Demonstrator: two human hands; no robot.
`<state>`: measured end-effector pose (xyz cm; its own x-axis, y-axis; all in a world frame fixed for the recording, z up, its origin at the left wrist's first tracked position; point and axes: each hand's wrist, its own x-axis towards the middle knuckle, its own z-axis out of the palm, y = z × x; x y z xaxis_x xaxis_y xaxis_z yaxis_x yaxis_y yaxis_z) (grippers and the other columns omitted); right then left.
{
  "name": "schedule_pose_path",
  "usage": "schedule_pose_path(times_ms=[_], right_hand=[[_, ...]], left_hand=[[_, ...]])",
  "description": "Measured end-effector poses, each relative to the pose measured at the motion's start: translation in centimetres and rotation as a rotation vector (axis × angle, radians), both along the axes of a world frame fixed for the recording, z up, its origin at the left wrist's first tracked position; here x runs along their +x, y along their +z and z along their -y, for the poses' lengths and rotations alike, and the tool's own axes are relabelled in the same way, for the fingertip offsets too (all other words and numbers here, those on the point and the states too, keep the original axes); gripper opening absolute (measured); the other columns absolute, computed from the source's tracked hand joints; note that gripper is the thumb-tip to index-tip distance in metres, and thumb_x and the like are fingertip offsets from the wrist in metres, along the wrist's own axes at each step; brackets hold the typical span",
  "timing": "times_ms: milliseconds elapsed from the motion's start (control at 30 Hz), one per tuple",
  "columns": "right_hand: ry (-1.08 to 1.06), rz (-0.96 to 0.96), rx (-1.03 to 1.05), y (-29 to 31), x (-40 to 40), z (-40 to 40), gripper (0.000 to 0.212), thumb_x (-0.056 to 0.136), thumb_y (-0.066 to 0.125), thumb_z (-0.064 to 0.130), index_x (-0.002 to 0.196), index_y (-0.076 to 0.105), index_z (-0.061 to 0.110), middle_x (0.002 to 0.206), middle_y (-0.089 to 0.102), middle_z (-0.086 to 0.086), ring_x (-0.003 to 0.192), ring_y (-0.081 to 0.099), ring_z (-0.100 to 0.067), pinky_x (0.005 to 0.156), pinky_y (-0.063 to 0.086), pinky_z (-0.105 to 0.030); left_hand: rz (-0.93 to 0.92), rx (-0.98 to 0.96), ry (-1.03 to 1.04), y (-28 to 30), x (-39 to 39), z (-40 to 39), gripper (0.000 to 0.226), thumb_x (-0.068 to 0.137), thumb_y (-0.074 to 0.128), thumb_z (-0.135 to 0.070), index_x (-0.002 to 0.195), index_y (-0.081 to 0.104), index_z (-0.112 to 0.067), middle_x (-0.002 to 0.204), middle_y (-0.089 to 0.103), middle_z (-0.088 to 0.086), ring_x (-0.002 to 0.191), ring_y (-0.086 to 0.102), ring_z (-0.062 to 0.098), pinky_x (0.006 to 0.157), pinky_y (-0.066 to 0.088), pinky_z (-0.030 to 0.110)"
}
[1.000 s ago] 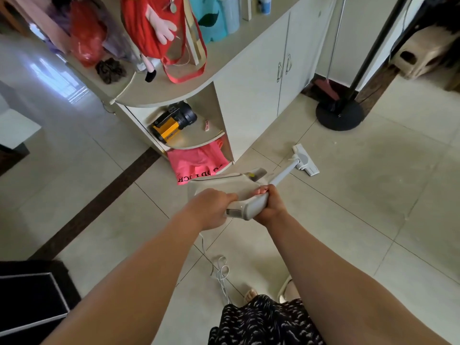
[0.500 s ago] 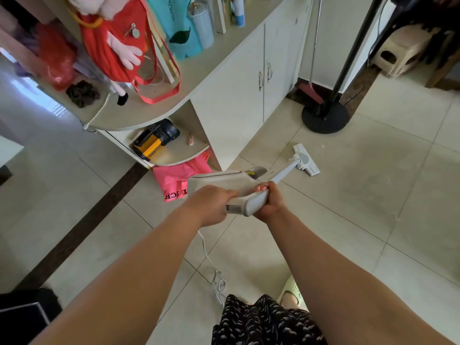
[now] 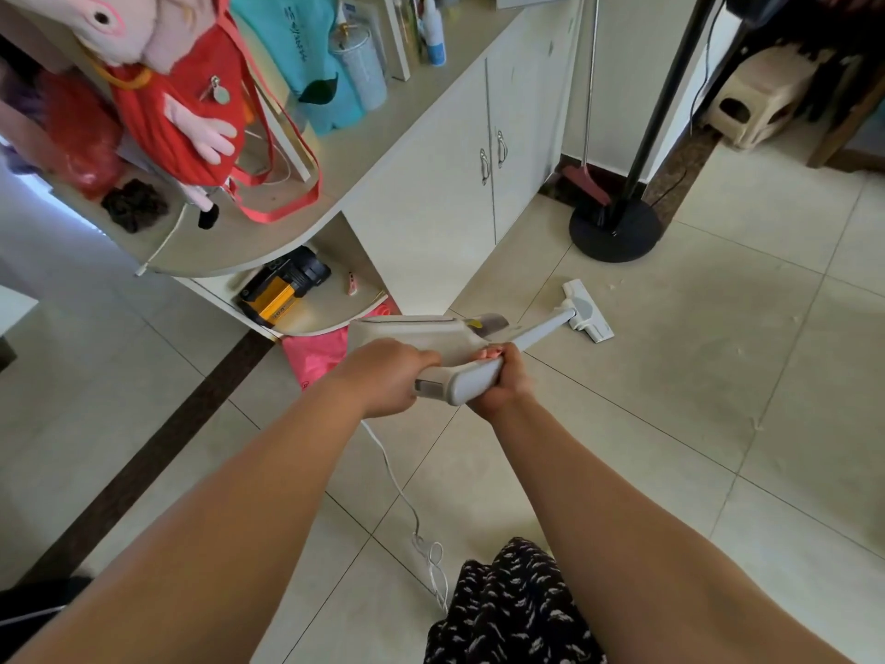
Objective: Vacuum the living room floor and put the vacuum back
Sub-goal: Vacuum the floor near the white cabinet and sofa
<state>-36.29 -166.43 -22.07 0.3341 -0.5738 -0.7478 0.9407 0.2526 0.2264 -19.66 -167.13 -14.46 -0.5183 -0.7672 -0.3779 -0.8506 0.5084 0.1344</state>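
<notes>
floor: pale tile; specks near the cabinet; vacuuming appears midway; put-back not yet done
vacuum: body at waist height; wand slopes down-fwd
floor head: flat on tile, near black lamp base
cord: trails back, loops by feet
left hand: clenched on handle's rear end
right hand: wrapped round handle, just fwd of left

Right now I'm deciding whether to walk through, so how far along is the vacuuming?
Nothing shows as finished. In hand: left hand and right hand grip the vacuum, its floor head flat on the tiles. Left: crumbs beyond the head, the trailing cord, and putting it away.
</notes>
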Motion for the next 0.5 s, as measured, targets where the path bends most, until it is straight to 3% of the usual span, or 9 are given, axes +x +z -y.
schedule_pose_path(times_ms=[100,300,500], right_hand=[[-0.015,-0.007,0.012,-0.6,-1.7,0.0,0.04,0.089,0.051,0.017,0.049,0.044,0.015,0.044,0.044,0.006,0.036,0.045,-0.01,0.044,0.045,-0.015],[-0.015,-0.066,0.034,-2.4,-6.6,0.8,0.046,0.091,0.05,0.022,0.045,0.047,0.014,0.044,0.046,0.006,0.038,0.047,-0.009,0.053,0.044,-0.017],[-0.097,-0.04,0.053,-1.7,-9.9,2.3,0.037,0.08,0.056,0.014,0.044,0.048,0.015,0.046,0.047,0.007,0.038,0.048,-0.008,0.047,0.047,-0.013]], left_hand=[[-0.005,0.008,-0.015,-0.9,-1.8,0.1,0.02,0.081,0.05,-0.012,0.096,0.053,-0.025,0.088,0.064,0.001,0.085,0.057,0.025,0.065,0.047,0.033],[-0.038,0.031,-0.076,-2.1,-7.0,0.9,0.028,0.082,0.048,-0.007,0.101,0.053,-0.026,0.091,0.064,0.002,0.087,0.054,0.027,0.064,0.033,0.031],[-0.004,-0.03,-0.13,-1.5,-10.6,3.3,0.025,0.081,0.048,-0.008,0.1,0.053,-0.023,0.089,0.064,0.003,0.08,0.052,0.028,0.067,0.04,0.034]])
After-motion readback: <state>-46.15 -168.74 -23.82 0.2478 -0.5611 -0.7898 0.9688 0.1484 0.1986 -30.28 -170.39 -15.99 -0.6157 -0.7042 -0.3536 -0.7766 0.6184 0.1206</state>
